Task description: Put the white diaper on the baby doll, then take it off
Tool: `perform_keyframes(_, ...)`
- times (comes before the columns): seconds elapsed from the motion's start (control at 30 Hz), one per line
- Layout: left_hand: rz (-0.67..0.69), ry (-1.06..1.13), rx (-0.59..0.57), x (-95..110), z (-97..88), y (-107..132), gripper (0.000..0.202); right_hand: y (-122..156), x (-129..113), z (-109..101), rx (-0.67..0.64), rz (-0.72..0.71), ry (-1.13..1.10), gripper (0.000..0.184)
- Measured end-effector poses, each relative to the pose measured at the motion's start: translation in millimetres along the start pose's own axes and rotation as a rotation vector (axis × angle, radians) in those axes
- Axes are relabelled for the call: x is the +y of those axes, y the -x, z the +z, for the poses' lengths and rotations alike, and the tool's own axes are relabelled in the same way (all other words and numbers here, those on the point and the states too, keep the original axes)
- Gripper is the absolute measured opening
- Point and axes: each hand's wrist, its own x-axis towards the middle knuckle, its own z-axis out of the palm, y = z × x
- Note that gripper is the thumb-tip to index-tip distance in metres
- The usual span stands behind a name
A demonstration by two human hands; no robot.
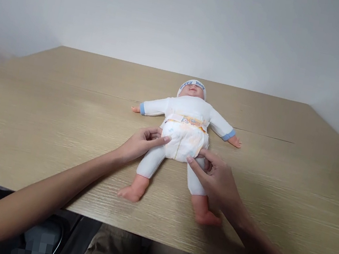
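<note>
Head view. The doll (188, 113) lies on its back on the wooden table (43, 113), directly ahead of the person. Its long axis runs 12 to 6 o'clock, with the head at 12 and the bare feet at 6, near the table's front edge. Its arms are spread toward 9 and 3.

The diaper (184, 140) is wrapped round the doll's hips, midway along the body, and both hands meet it there.

The left hand (140, 143) comes in from 8 o'clock. Its fingers are stretched out and not clasped, with the fingertips resting on the diaper's 9 o'clock side.

The right hand (216, 179) comes in from 4 o'clock and lies over the doll's thigh. Thumb and forefinger pinch the diaper's leg hem at about 5 o'clock, and the other fingers are curled.

Both hands are equally near and flank the diaper, the left a little higher on it.

Writing: the band of the cap (193, 84) carries blue letters that appear to read "Happy Baby". The diaper's waistband has an orange print, too small to read. No brand is visible.
</note>
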Motion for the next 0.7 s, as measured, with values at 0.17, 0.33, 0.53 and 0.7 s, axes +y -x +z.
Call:
perform_keyframes(0.17,0.001,0.005,-0.015,1,-4.6,9,0.036,15,4,-9,-0.103,0.124,-0.243,0.049)
perform_keyframes(0.33,0.065,-0.176,0.016,8,-27.0,26,0.041,35,10,-37,-0.140,0.128,-0.373,0.051)
perform_keyframes(0.53,0.430,-0.893,0.354,3,-59.8,-16,0.035,-21,57,-47,0.286,-0.034,-0.045,0.051)
perform_keyframes(0.7,0.453,-1.286,0.441,-5,-68.4,-85,0.058,-108,84,-25,0.364,-0.278,0.549,0.066)
